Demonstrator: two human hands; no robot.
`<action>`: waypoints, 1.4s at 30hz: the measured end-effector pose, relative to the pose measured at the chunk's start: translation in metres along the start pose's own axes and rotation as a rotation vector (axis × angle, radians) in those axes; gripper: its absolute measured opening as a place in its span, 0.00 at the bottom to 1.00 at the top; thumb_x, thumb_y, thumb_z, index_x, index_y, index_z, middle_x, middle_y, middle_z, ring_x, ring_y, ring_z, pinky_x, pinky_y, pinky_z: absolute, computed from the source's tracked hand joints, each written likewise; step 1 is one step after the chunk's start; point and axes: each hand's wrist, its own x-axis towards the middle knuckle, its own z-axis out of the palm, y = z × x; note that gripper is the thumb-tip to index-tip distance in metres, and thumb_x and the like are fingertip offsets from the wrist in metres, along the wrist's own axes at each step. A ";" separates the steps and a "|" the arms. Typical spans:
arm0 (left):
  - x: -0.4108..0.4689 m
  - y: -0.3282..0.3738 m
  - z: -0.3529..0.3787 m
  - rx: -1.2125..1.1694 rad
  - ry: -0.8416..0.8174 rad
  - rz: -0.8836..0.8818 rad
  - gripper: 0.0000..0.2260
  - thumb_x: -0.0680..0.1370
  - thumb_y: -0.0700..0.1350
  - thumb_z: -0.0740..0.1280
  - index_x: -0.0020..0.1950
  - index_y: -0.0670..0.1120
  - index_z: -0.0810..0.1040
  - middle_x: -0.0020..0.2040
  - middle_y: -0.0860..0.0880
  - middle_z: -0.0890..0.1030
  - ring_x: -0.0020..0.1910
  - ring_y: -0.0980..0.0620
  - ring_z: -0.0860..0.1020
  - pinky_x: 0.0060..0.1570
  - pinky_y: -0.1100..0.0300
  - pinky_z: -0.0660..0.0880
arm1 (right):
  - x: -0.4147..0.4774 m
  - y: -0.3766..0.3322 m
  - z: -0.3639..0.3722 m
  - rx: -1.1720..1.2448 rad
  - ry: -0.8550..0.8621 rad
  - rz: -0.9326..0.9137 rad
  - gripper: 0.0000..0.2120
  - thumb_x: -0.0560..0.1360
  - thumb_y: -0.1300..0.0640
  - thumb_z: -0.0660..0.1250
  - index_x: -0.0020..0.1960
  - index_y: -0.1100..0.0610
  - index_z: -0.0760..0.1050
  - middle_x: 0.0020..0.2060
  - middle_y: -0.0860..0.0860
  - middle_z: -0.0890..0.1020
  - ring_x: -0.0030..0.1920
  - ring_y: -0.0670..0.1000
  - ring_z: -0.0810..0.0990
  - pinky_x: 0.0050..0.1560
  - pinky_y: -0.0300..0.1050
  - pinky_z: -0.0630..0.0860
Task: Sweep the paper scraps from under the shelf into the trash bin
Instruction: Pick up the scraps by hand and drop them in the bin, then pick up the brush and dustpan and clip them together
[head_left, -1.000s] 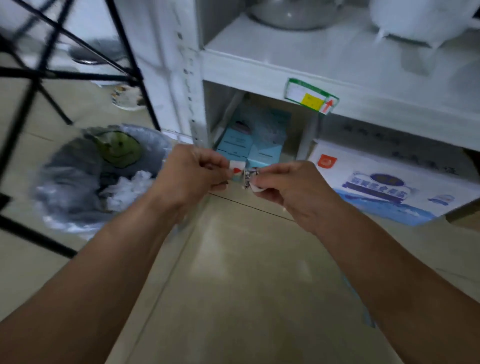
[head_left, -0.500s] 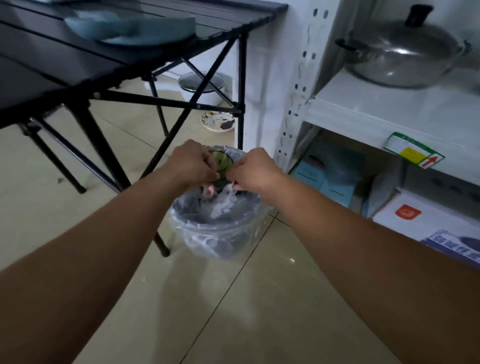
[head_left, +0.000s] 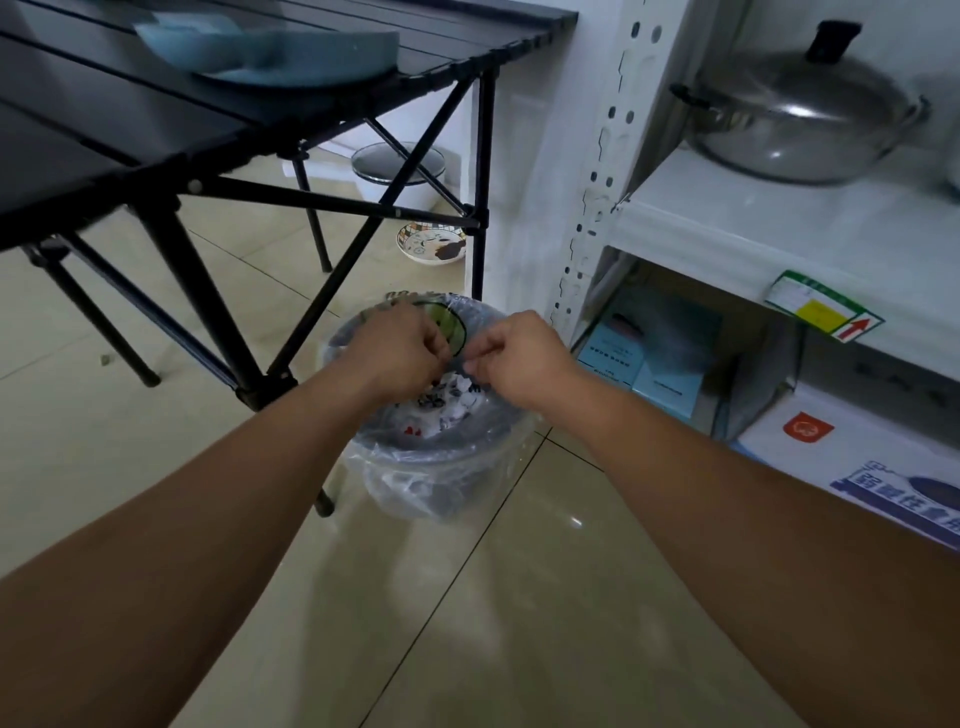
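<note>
Hands met over the mouth of the trash bin (head_left: 441, 483), which stood on the tiled floor (head_left: 519, 597) between a leg of the black folding bench (head_left: 208, 104) and the white shelf (head_left: 779, 218). The left hand (head_left: 397, 353) had its fingers curled in toward the palm, and the right hand (head_left: 519, 358) had thumb and fingers pinched together; whether either grip still held a scrap I could not tell. Paper scraps (head_left: 452, 402), white with dark and red print, lay inside the bin just beneath both hands, on its clear plastic liner (head_left: 415, 483). A lidded steel pot (head_left: 800, 119) sat on the shelf, with blue boxes (head_left: 644, 358) and a white carton (head_left: 857, 457) stowed beneath it. A patterned bowl (head_left: 431, 244) rested on the floor behind the bench leg.
</note>
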 end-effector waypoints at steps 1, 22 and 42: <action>-0.001 -0.001 0.000 0.041 -0.003 0.015 0.08 0.72 0.37 0.69 0.41 0.48 0.86 0.37 0.51 0.85 0.37 0.53 0.83 0.41 0.58 0.80 | -0.003 0.000 0.000 -0.074 -0.040 -0.032 0.09 0.73 0.65 0.69 0.49 0.56 0.85 0.48 0.52 0.86 0.49 0.50 0.83 0.54 0.45 0.80; -0.064 0.057 0.044 0.102 0.013 0.316 0.11 0.72 0.42 0.67 0.51 0.52 0.84 0.39 0.55 0.86 0.43 0.54 0.83 0.49 0.59 0.77 | -0.127 0.107 -0.065 -0.270 0.025 -0.237 0.15 0.74 0.60 0.69 0.60 0.53 0.81 0.69 0.47 0.76 0.67 0.45 0.73 0.68 0.35 0.66; -0.151 0.163 0.327 0.149 -0.919 0.344 0.08 0.73 0.45 0.68 0.49 0.57 0.78 0.51 0.56 0.76 0.56 0.55 0.79 0.51 0.68 0.71 | -0.325 0.374 -0.062 -0.282 0.459 1.058 0.13 0.77 0.51 0.61 0.57 0.58 0.75 0.52 0.55 0.80 0.52 0.55 0.81 0.48 0.47 0.76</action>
